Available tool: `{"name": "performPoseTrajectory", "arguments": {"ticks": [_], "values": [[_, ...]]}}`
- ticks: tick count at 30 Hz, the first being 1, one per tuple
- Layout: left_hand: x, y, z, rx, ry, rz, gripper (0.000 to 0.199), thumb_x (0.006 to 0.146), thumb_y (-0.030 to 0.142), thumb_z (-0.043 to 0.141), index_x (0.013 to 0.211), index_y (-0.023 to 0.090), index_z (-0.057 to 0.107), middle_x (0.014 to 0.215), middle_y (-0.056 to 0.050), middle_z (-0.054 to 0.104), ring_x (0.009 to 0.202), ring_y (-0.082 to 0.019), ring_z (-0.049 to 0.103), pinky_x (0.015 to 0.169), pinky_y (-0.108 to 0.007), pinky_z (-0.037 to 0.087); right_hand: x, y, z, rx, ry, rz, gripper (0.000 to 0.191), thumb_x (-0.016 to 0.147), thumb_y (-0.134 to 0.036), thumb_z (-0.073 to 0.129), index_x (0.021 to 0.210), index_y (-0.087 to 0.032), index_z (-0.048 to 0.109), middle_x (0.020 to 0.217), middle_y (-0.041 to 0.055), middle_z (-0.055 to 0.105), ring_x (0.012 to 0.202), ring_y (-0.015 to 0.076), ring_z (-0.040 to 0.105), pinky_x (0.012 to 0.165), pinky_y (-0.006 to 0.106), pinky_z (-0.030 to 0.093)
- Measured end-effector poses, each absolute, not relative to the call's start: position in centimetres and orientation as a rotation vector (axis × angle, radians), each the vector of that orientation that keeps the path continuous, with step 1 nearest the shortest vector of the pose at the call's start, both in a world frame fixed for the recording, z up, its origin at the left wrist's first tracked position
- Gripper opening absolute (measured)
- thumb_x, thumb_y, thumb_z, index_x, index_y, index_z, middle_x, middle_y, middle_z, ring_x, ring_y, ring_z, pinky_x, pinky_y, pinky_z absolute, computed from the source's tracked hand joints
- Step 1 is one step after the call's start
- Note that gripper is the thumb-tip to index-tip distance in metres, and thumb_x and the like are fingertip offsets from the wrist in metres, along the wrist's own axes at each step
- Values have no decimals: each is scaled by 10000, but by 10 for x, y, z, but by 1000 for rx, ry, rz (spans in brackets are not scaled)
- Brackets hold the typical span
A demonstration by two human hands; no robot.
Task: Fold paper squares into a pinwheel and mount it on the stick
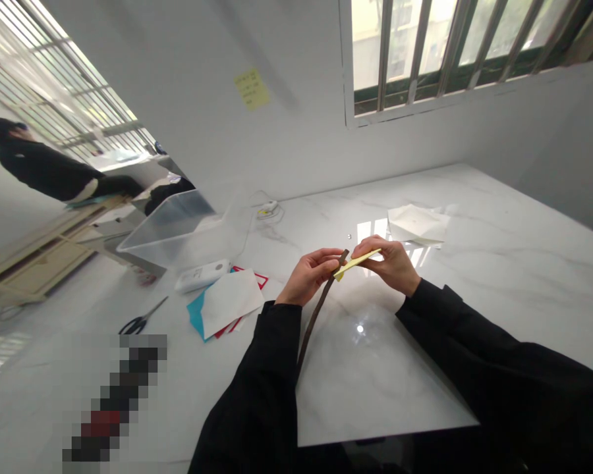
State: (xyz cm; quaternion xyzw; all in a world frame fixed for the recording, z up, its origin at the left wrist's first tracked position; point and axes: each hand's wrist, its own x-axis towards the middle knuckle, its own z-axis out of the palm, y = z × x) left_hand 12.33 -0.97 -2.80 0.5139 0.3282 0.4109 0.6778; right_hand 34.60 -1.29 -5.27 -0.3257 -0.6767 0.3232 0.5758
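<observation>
From the head view, my left hand point(317, 273) is closed in a pinch on a brown stick point(319, 306), close to its upper end. The stick slants down toward the near edge of the tabletop point(395, 388), and its lower part is lost behind my left sleeve point(261, 368). My right hand point(386, 260) grips a yellow paper piece point(360, 262) between thumb and fingers, its left end meeting the stick just below the tip. I can't tell whether my left fingers also catch that end of the paper.

Both pieces are above the middle of the tabletop, between its near edge and the far edge along the wall. To work well here, I judge that the left pinch should be firm and close to the meeting point, so the stick doesn't roll. The right should hold the paper lightly, without creasing it, and line it up before pressing. Resting my wrists on the tabletop would probably steady both.

Toward the far edge, on the side of the far right corner, lies a folded white paper point(418, 224). Left of my left sleeve are loose sheets point(233, 303) and scissors point(139, 322), apart from my hands.
</observation>
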Motion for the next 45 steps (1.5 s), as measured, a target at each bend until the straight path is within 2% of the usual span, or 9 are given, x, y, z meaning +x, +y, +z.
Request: {"name": "performPoseTrajectory", "arguments": {"ticks": [6, 11, 17, 24, 39, 45], "values": [[123, -10, -27, 1177, 767, 899, 395, 726, 354, 925, 1054, 165, 812, 972, -80, 776, 753, -126, 645, 683, -239, 485, 344, -15, -53, -796, -1559, 767, 184, 825, -423, 875, 902, -263, 826, 895, 50, 763, 883, 225, 679, 855, 423, 563], [123, -13, -25, 1236, 760, 902, 353, 743, 358, 913, 1009, 156, 800, 917, -67, 755, 754, -128, 639, 708, -254, 499, 344, -16, -52, -793, -1554, 788, 209, 826, -458, 868, 882, -262, 827, 898, 61, 766, 892, 238, 685, 849, 436, 572], [125, -13, -27, 1293, 749, 937, 317, 744, 350, 910, 962, 155, 790, 939, -73, 759, 763, -133, 648, 725, -270, 515, 345, -18, -49, -784, -1567, 786, 179, 831, -435, 870, 882, -268, 828, 891, 61, 766, 893, 241, 686, 862, 445, 567], [126, -14, -24, 1290, 733, 930, 315, 743, 357, 910, 963, 166, 790, 901, -57, 755, 740, -124, 637, 715, -268, 511, 346, -19, -47, -771, -1580, 761, 132, 849, -401, 861, 890, -280, 829, 881, 53, 765, 891, 236, 675, 847, 439, 555], [126, -15, -22, 1256, 708, 914, 323, 748, 372, 905, 969, 167, 789, 885, -52, 741, 734, -126, 620, 730, -277, 489, 345, -20, -44, -818, -1572, 778, 219, 833, -492, 853, 859, -277, 824, 888, 65, 763, 904, 257, 676, 862, 459, 557], [126, -14, -24, 1225, 700, 921, 322, 746, 360, 909, 978, 173, 789, 885, -43, 739, 729, -118, 613, 718, -266, 481, 345, -22, -43, -810, -1577, 782, 200, 841, -471, 852, 869, -275, 824, 882, 64, 761, 893, 249, 666, 856, 450, 555]]}}
